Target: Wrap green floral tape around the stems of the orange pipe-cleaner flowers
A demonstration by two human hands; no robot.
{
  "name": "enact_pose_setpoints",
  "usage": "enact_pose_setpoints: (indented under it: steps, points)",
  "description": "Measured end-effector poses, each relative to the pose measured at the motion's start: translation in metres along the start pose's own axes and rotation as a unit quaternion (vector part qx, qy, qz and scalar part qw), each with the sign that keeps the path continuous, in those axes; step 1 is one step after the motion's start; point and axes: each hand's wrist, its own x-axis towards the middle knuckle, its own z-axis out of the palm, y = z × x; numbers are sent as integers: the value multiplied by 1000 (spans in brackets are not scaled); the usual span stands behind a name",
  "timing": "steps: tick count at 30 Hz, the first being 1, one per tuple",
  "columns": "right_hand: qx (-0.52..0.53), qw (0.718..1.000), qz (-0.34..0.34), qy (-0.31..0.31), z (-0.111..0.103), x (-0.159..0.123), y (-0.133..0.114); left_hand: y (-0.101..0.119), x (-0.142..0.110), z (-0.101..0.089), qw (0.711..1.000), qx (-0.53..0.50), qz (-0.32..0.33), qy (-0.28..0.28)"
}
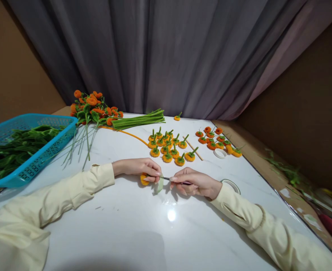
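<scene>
My left hand (143, 166) is closed in a pinch on an orange-yellow fuzzy flower head (144, 179), which sticks out below the fingers. From its fingertips hangs a short pale green strip of tape (160, 184). My right hand (195, 181) is closed round a thin dark stick (186, 183), whose tip reaches across to the left fingertips. Whether the stick is joined to the flower I cannot tell, as the fingers hide that spot. Just beyond both hands sit several yellow flower heads (167, 158) with green stubs pointing up.
At left is a blue basket (38, 160) of green leaves. Behind it lie orange flowers (91, 101) and a bundle of green stems (139, 120). Orange flower heads (211, 145), a white tape ring (220, 153) and another roll (231, 185) are right; a wooden stick (193, 148) lies between.
</scene>
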Motion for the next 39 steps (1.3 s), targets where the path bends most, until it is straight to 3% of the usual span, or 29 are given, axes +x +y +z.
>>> enact_pose_setpoints:
  steps: [23,27,30,32,35,39]
  points:
    - [0,1000,-4,4,2,1,1,3,0,3,1000,-1,-4,10]
    - [-64,997,2,-36,2,-10,-7,1,0,2,1000,-9,3,9]
    - [-155,986,7,-55,-4,-38,-23,0,0,2,1000,-16,4,6]
    - [-237,971,4,-21,-13,-64,-38,0,0,2,1000,-15,6,6]
    - [-372,927,2,51,-36,-99,-56,0,0,2,1000,-15,8,6]
    - [-458,869,-2,190,-80,-115,-60,-1,-1,1,1000,-14,8,9]
